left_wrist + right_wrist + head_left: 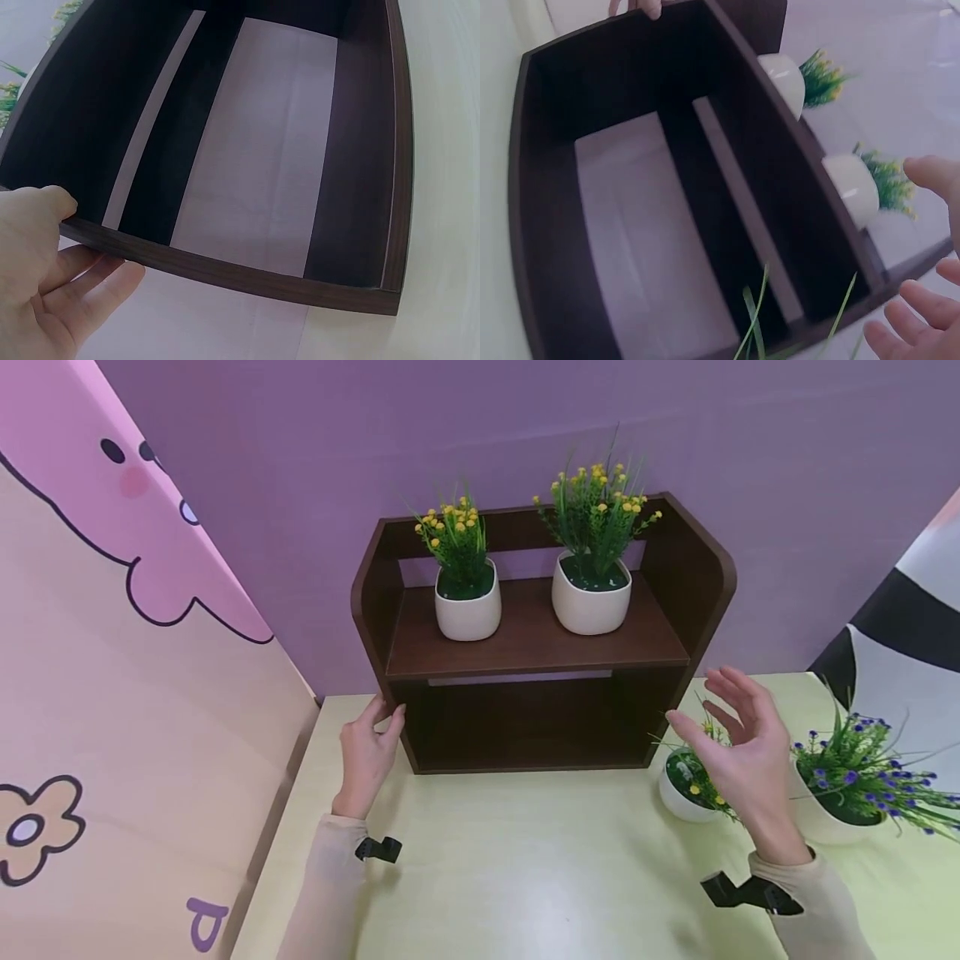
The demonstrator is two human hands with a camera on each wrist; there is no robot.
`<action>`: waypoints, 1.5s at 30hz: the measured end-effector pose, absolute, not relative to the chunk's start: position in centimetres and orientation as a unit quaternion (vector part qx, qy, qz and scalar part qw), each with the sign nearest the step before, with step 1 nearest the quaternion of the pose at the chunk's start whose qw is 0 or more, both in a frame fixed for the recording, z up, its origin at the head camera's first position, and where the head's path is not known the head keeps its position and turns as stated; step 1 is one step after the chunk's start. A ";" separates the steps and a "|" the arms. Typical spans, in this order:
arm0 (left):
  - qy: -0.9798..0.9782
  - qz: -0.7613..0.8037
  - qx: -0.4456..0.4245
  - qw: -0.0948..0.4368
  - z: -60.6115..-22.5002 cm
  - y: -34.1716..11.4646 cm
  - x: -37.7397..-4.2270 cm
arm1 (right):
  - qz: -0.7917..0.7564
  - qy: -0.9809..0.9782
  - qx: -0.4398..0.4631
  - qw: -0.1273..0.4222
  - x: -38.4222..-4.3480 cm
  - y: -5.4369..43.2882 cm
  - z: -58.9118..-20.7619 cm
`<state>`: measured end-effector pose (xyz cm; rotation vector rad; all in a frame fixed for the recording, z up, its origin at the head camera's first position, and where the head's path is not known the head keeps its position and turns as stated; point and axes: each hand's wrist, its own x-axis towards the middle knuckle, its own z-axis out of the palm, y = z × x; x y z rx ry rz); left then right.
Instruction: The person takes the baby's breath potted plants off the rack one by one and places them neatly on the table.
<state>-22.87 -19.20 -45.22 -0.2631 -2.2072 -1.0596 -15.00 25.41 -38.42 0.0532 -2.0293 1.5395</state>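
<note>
A dark brown two-tier wooden shelf (pixel 536 664) stands against the purple wall. My left hand (pixel 370 752) pinches the front edge of its left side panel (pixel 225 277), thumb on the inner face and fingers outside. On the upper board sit two white pots with yellow flowers, a smaller left pot (pixel 468 610) and a larger right pot (pixel 591 606). Beside the shelf's right side my right hand (pixel 742 760) is raised with fingers spread and loosely bent, holding nothing. Behind that hand, a small white pot (pixel 684 797) with yellow flowers is partly hidden.
A larger white pot (pixel 825 818) with purple-blue flowers stands at the right, partly behind my right hand. The shelf and these pots are on a pale yellow-green table (pixel 525 868). A printed panel (pixel 150 718) rises along the table's left edge.
</note>
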 end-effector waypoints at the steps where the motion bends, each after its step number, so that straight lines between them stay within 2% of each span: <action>1: -0.846 -0.405 -0.100 0.332 -45.3 -19.1 -22.9 | 0.579 -0.762 0.026 0.290 -15.1 25.2 -38.1; 10: -0.850 -0.406 -0.087 0.325 -45.7 -19.3 -22.5 | 0.546 -0.796 0.042 0.259 -16.7 23.4 -37.0; 25: -0.850 -0.402 -0.086 0.331 -45.5 -19.4 -22.8 | 0.540 -0.797 0.060 0.265 -19.3 21.6 -34.8; 45: -0.847 -0.421 -0.082 0.313 -45.2 -18.9 -22.5 | 0.519 -0.824 0.057 0.221 -22.9 19.6 -32.4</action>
